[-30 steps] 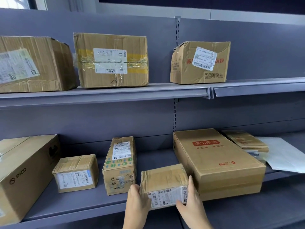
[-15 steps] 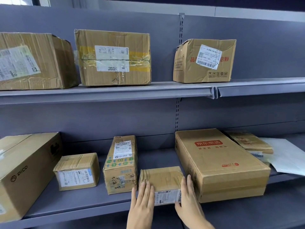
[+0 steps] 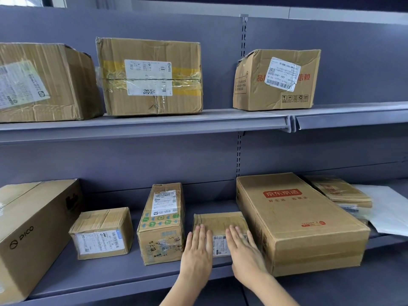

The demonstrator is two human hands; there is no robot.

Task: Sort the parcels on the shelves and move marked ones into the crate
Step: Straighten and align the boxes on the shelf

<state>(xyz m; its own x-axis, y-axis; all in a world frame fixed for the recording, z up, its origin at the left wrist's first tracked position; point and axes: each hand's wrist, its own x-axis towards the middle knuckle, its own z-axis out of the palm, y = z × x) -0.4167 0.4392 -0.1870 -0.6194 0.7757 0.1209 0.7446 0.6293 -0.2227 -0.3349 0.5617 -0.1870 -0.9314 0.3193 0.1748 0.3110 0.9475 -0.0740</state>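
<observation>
Fingers [image 3: 199, 234] flat on small parcel [image 3: 217, 221], lower shelf [image 3: 110, 274]

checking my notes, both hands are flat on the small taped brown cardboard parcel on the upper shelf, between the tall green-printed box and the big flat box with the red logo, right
Not quite: the shelf is wrong. The head view shows the left hand and right hand flat on the small taped brown cardboard parcel on the lower shelf, between the tall green-printed box and the big flat box with the red logo.

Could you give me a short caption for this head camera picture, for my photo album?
Both hands, left hand and right hand, flat against a small taped parcel on the lower shelf.
</observation>
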